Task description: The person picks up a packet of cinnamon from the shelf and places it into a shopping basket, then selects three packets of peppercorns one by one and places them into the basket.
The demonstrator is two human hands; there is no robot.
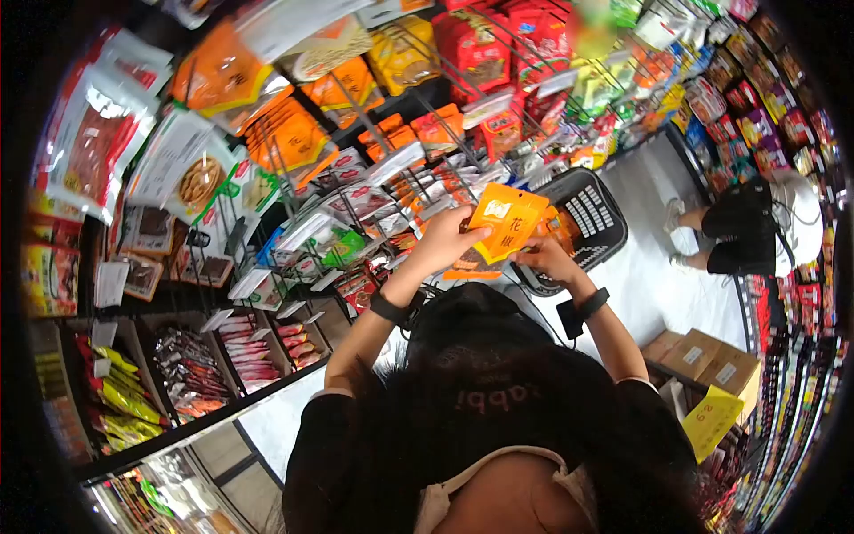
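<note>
An orange and yellow packet (511, 221) with dark printed characters is held up in front of the shelves, in the middle of the view. My left hand (447, 238) grips its left edge, thumb on the front. My right hand (549, 258) is at its lower right corner, fingers closed on that edge. Just behind and to the right of the packet is a black basket (598, 216) with orange packets inside, partly hidden by my right hand. Another orange-edged packet (471, 264) shows below the held one, between my hands.
Hanging packets on hooks (294, 133) fill the shelves ahead and left. Below them are bins of small packets (187, 369). A person in dark shorts (743, 229) stands at the right. Cardboard boxes (707, 360) and a yellow sign (712, 423) are at lower right.
</note>
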